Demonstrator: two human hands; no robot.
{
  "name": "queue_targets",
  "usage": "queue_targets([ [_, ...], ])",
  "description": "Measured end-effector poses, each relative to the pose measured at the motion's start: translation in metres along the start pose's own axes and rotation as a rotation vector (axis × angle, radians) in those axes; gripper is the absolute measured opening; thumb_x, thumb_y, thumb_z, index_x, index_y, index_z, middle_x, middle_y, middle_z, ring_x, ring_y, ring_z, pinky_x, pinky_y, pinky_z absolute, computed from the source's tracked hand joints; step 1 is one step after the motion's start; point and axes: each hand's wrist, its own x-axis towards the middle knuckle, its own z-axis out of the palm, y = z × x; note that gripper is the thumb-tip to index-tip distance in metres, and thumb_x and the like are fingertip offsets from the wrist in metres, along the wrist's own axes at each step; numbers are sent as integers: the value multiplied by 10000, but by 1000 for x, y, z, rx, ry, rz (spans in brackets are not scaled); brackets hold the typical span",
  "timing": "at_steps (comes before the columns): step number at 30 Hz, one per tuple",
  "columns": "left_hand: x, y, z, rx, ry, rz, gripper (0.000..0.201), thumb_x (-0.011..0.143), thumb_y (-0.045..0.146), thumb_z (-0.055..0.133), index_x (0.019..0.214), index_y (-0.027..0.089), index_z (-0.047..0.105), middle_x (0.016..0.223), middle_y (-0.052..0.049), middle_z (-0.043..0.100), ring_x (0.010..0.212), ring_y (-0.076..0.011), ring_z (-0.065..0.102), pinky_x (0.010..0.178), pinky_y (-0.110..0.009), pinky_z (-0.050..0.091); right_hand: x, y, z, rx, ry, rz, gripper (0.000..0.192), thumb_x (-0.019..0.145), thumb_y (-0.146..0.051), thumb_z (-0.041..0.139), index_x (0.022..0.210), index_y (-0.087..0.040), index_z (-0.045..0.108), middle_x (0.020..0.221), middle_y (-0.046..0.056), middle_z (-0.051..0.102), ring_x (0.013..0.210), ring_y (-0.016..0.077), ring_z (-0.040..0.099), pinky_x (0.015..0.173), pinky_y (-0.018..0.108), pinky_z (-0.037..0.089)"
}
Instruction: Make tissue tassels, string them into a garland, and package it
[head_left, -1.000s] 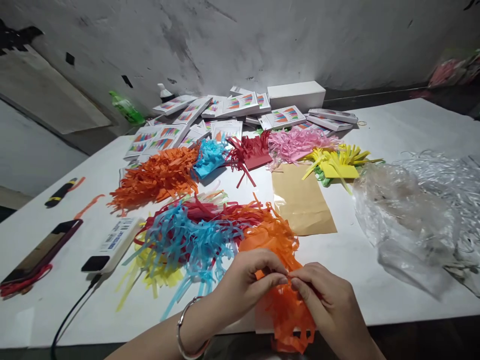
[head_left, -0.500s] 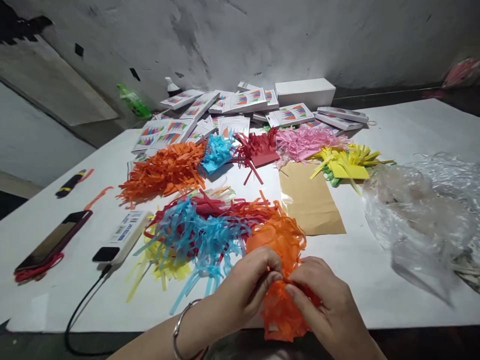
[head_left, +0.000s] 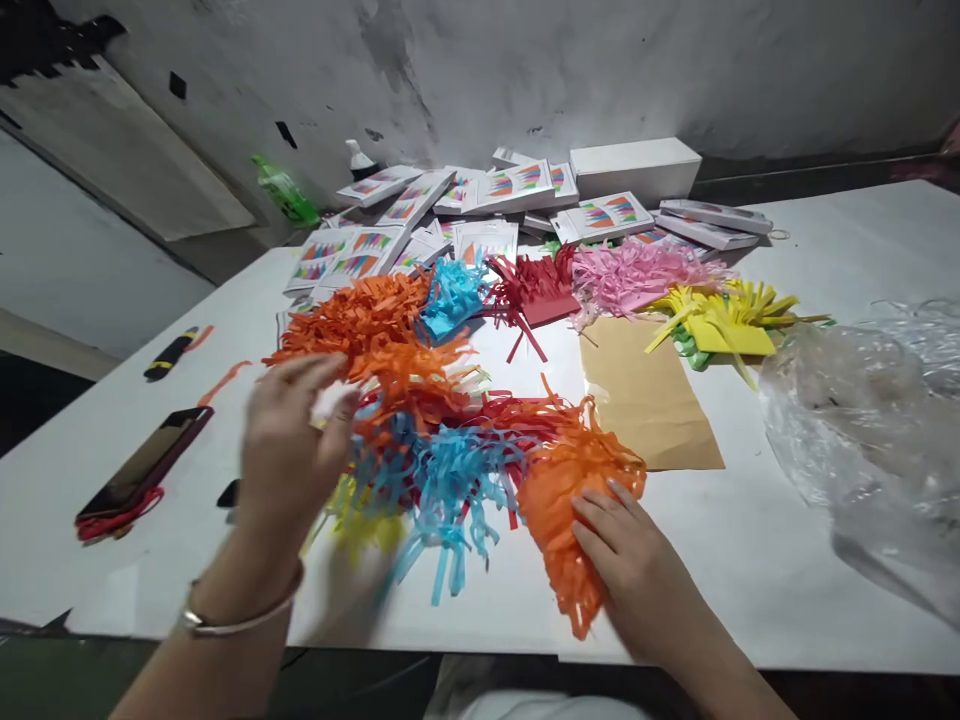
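Observation:
My right hand (head_left: 626,555) lies with its fingers stretched out over an orange tissue-paper tassel (head_left: 574,500) near the front of the table. My left hand (head_left: 296,430) is raised at the left, smeared by motion, beside a blurred orange fringe (head_left: 412,380); whether its fingers grip that fringe is unclear. Under and around the fringe lie finished-looking tassels: a blue one (head_left: 461,465), a red one (head_left: 502,410) and a yellow one (head_left: 367,525). Behind them sits a big pile of orange fringed paper (head_left: 360,310).
Blue (head_left: 454,298), red (head_left: 536,285), pink (head_left: 637,270) and yellow (head_left: 731,320) fringed bundles line the back. Several printed boxes (head_left: 517,185) are heaped behind. A brown paper sheet (head_left: 649,400), clear plastic bags (head_left: 862,420), a phone (head_left: 146,465) and a cutter (head_left: 171,355) lie around.
My left hand has left the orange tassel and swung left and up. An orange fringe now lies over the middle tassels. My right hand has flattened on the orange tassel, which sits farther onto the table.

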Motion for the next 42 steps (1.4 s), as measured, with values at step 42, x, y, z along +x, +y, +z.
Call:
queue_targets([
  [42,-37,156,91,-265,-424,776,156,973,112,483,957,171,627,1004,-52,730,1023,-208,625,1177,-528,284,-15,18,-47,-146,147,328,439,941,-228,569,1356,-98,509,1229,172,650,1159,304,599,1111,566,378],
])
